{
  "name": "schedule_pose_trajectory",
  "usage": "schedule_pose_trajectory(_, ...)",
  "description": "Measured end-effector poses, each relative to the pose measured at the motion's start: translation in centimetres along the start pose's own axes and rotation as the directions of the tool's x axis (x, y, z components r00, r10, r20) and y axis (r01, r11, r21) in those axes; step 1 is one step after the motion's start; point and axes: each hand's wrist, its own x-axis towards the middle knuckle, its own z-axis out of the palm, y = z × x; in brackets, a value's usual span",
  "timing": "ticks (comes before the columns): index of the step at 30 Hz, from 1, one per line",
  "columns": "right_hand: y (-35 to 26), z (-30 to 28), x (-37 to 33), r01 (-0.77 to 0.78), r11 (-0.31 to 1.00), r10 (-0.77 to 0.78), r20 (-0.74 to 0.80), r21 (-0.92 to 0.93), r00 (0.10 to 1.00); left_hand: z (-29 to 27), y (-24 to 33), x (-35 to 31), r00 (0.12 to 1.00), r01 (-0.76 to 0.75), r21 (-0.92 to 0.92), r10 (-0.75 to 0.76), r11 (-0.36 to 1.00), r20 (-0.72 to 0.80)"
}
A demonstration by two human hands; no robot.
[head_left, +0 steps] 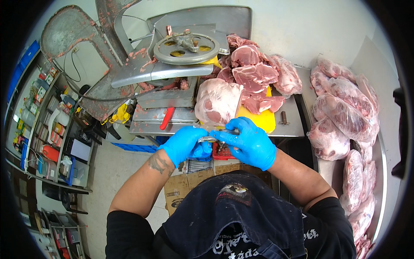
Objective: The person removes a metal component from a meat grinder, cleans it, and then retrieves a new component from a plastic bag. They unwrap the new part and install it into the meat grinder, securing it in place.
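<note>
Both hands wear blue gloves and meet in front of me at the table's near edge. Between my left hand (179, 144) and my right hand (250, 142) is a small shiny grey piece (208, 139), pinched by the fingers of both; its kind is mostly hidden. Just beyond it sits a big pale cut of meat (217, 100) with a fat layer. To its left lies a knife with a red handle (167, 118). Sliced red meat (255, 77) is piled behind and to the right, partly on a yellow cutting board (266, 121).
A meat bandsaw with its wheel (186, 48) exposed and meat scraps on it stands at the back. Bagged meat (345, 108) fills the steel counter at right. Shelves (47, 116) of bottles line the left. Below are a red crate (224, 152) and cardboard (183, 185).
</note>
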Motion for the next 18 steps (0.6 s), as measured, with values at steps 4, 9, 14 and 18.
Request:
schedule_pose_trajectory(4,0.4,-0.1,-0.3,-0.192,0.947,0.182,0.060,0.258,0.981,-1.1,0.6,-0.5,0.835,-0.432,0.288,0.500,0.855,-0.231)
schedule_pose_trajectory(9,1.1,-0.8,-0.3,-0.157,0.909,0.179,-0.021,0.387,0.984,-0.5,2.5,-4.4,0.443,-0.721,0.628,0.891,0.292,0.094)
schedule_pose_trajectory(14,1.3,-0.9,0.1,0.011,0.913,0.051,-0.140,0.407,0.989,1.8,3.9,-6.1,0.451,-0.730,0.675,0.816,0.105,0.362)
schedule_pose_trajectory(18,1.1,-0.4,0.0,0.013,0.826,0.084,-0.147,0.563,0.986,2.9,4.3,-6.7,0.360,-0.756,0.652,0.871,0.061,0.335)
